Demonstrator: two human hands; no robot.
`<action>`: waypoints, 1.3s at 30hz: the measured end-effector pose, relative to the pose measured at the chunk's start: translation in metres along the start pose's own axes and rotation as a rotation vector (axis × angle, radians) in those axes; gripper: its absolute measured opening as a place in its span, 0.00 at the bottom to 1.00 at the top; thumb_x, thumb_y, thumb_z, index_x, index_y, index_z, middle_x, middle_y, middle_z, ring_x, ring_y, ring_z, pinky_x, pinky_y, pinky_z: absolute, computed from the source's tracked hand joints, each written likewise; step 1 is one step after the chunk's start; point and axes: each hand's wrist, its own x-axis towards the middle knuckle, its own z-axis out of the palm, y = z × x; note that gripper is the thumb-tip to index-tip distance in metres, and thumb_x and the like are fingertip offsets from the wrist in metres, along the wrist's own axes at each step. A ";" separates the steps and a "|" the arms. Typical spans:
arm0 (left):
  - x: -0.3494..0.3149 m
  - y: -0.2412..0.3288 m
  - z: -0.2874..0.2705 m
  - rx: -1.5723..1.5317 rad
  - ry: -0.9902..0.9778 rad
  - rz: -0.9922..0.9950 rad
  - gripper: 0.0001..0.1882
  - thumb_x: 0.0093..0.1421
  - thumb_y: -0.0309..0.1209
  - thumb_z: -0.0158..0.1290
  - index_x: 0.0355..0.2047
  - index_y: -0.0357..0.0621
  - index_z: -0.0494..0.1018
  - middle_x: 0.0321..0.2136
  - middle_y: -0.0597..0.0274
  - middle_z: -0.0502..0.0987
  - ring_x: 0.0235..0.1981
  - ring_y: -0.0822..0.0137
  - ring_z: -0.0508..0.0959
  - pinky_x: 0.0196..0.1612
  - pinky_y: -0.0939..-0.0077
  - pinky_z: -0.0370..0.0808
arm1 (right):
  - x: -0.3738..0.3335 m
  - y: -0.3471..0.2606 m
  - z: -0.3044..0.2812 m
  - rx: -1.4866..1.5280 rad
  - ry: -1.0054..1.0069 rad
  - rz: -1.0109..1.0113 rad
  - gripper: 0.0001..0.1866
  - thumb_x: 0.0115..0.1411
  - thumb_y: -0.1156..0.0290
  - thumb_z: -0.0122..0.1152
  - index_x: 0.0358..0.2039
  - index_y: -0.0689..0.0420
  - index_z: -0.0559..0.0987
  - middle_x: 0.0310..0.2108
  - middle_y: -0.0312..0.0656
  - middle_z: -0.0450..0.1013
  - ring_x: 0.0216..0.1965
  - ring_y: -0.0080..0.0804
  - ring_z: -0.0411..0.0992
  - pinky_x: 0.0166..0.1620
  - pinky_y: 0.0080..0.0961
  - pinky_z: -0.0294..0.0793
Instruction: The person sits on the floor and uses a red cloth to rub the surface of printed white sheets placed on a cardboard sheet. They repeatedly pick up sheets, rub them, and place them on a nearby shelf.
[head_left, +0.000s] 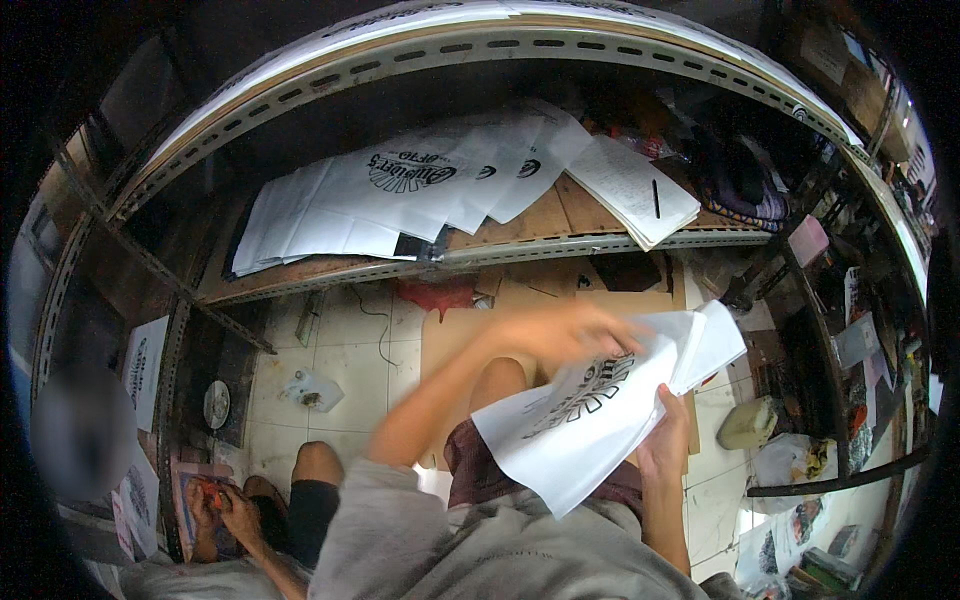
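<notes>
A loose bundle of white printed sheets [560,440] bears large black lettering and hangs tilted over my lap. My right hand [665,435] grips its right edge, thumb on top. Over the upper part of the bundle is my left hand [575,335], smeared by motion. Its fingertips lie at or just above the sheets; whether they pinch one is not visible. The far right ends of the sheets curl up in several layers. On the shelf ahead, similar white printed sheets [330,215] lie fanned out in an overlapping row.
A perforated metal shelf edge [500,255] runs across in front. A paper pad [640,190] with a dark pen [656,198] lies on that shelf. Nearby, a co-worker's hands [225,510] hold something red at lower left. A pale jerrycan [747,423] stands on the tiles at right.
</notes>
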 end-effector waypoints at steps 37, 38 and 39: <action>-0.169 -0.035 -0.119 1.143 0.672 -0.597 0.10 0.64 0.36 0.56 0.40 0.46 0.82 0.35 0.53 0.82 0.33 0.49 0.82 0.37 0.58 0.78 | 0.030 0.086 0.060 0.065 0.173 0.007 0.28 0.56 0.75 0.50 0.60 0.62 0.67 0.55 0.44 0.69 0.58 0.37 0.67 0.65 0.38 0.63; -0.139 -0.043 -0.097 1.164 0.636 -0.500 0.10 0.62 0.34 0.56 0.40 0.48 0.82 0.35 0.54 0.82 0.36 0.50 0.82 0.38 0.58 0.79 | 0.028 0.087 0.063 0.073 0.164 -0.002 0.28 0.58 0.73 0.51 0.61 0.62 0.66 0.56 0.44 0.69 0.59 0.37 0.66 0.65 0.38 0.63; -0.120 -0.065 -0.075 1.047 0.607 -0.328 0.12 0.59 0.31 0.55 0.42 0.47 0.81 0.37 0.53 0.81 0.39 0.52 0.82 0.39 0.59 0.80 | 0.026 0.091 0.069 0.094 0.141 0.009 0.27 0.60 0.71 0.51 0.61 0.62 0.66 0.57 0.44 0.68 0.61 0.37 0.66 0.65 0.38 0.63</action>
